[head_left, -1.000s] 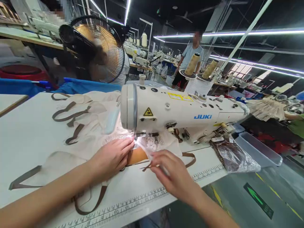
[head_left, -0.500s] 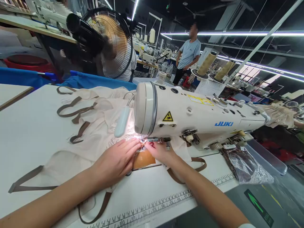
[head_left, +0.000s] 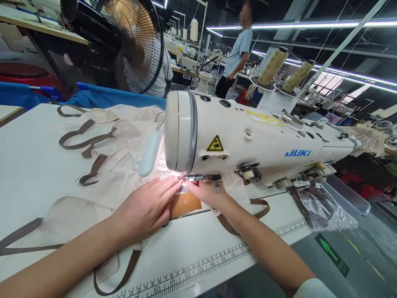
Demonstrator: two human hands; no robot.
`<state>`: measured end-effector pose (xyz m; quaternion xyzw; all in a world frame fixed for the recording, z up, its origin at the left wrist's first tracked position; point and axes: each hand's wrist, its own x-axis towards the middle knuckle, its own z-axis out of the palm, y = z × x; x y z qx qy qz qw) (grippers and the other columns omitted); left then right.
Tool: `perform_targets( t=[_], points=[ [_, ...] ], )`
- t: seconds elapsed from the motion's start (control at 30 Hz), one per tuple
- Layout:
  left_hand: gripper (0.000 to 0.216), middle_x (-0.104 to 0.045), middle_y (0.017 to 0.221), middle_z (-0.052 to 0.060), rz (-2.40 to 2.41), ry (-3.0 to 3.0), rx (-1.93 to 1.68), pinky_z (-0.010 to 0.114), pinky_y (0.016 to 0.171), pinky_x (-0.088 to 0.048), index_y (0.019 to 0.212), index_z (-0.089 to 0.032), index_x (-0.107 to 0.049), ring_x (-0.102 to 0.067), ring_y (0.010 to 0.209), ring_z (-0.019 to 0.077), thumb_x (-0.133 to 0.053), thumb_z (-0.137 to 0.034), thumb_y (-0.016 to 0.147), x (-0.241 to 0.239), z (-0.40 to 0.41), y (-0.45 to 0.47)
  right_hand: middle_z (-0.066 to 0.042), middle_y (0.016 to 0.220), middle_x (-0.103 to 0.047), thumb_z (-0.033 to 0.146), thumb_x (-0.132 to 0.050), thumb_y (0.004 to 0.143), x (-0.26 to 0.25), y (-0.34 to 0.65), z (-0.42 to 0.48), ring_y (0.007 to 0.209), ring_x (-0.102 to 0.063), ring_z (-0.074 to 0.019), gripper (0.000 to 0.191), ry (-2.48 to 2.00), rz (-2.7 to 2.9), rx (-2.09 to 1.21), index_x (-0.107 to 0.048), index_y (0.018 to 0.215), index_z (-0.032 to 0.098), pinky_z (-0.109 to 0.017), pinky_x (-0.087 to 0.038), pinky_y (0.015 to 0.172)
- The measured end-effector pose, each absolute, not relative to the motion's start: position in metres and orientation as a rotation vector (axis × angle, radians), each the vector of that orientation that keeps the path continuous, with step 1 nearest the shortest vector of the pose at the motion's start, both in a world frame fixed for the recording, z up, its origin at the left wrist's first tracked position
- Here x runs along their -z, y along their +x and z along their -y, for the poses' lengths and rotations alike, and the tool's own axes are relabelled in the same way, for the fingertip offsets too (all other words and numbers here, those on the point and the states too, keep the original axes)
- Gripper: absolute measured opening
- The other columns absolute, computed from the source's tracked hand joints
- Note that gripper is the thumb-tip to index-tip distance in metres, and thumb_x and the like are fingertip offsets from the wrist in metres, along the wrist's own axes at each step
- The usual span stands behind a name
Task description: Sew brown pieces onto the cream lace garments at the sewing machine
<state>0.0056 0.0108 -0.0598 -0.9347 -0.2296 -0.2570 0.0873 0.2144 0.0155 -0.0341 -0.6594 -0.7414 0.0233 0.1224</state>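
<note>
Right hand has shifted left and far, now at the needle end of the JUKI sewing machine. Fingers' grip hidden, can't tell. Left hand flat, fingers extended, probably steadying cream fabric on the surface, left side.

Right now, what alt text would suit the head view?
A person's left hand and right hand are close together beneath the rounded end of a white JUKI sewing machine; cream fabric pieces with brown straps spread across the white, ruler-marked table at left.
</note>
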Motion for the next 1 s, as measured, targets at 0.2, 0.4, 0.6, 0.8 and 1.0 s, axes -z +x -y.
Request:
perform_targets(
  t=[0.2, 0.4, 0.6, 0.8, 1.0],
  points=[
    [0.041, -0.069, 0.128, 0.019, 0.690, -2.740, 0.754, 0.044, 0.104, -0.054, 0.131, -0.005, -0.061, -0.064, 0.122, 0.0314, -0.039, -0.014, 0.097, 0.056, -0.008, 0.008, 0.005, 0.066, -0.068, 0.025, -0.061, 0.089, 0.038, 0.218, -0.014, 0.064, -0.060, -0.0132, 0.022, -1.857, 2.184, -0.093, -0.057, 0.067, 0.024, -0.023, -0.040, 0.062],
    [0.040, -0.069, 0.127, 0.019, 0.708, -2.744, 0.747, 0.044, 0.103, -0.054, 0.130, -0.005, -0.061, -0.064, 0.122, 0.0312, -0.039, -0.015, 0.097, 0.056, -0.008, 0.009, 0.004, 0.076, -0.076, 0.022, -0.062, 0.089, 0.046, 0.217, -0.020, 0.073, -0.070, -0.0157, 0.009, -1.819, 2.132, -0.130, -0.069, 0.085, 0.025, -0.024, -0.047, 0.067],
    [0.040, -0.070, 0.126, 0.019, 0.711, -2.741, 0.748, 0.044, 0.103, -0.054, 0.130, -0.005, -0.061, -0.064, 0.122, 0.0316, -0.040, -0.017, 0.098, 0.056, -0.008, 0.011, 0.002, 0.073, -0.075, 0.022, -0.062, 0.087, 0.044, 0.216, -0.022, 0.073, -0.070, -0.0173, 0.013, -1.821, 2.118, -0.062, -0.068, 0.075, 0.025, -0.026, -0.051, 0.074],
    [0.040, -0.070, 0.125, 0.019, 0.732, -2.754, 0.742, 0.044, 0.100, -0.055, 0.130, -0.005, -0.062, -0.064, 0.120, 0.0318, -0.040, -0.018, 0.099, 0.054, -0.008, 0.012, 0.003, 0.076, -0.076, 0.019, -0.065, 0.085, 0.055, 0.218, -0.024, 0.075, -0.071, -0.0173, 0.010, -1.806, 2.081, -0.015, -0.069, 0.078, 0.025, -0.026, -0.052, 0.077],
    [0.040, -0.071, 0.121, 0.018, 0.734, -2.763, 0.733, 0.044, 0.099, -0.055, 0.129, -0.005, -0.062, -0.065, 0.118, 0.0313, -0.039, -0.017, 0.098, 0.054, -0.008, 0.011, 0.001, 0.076, -0.076, 0.019, -0.059, 0.087, 0.049, 0.215, -0.023, 0.075, -0.070, -0.0185, 0.017, -1.867, 2.106, -0.018, -0.070, 0.077, 0.027, -0.026, -0.051, 0.071]
  ],
)
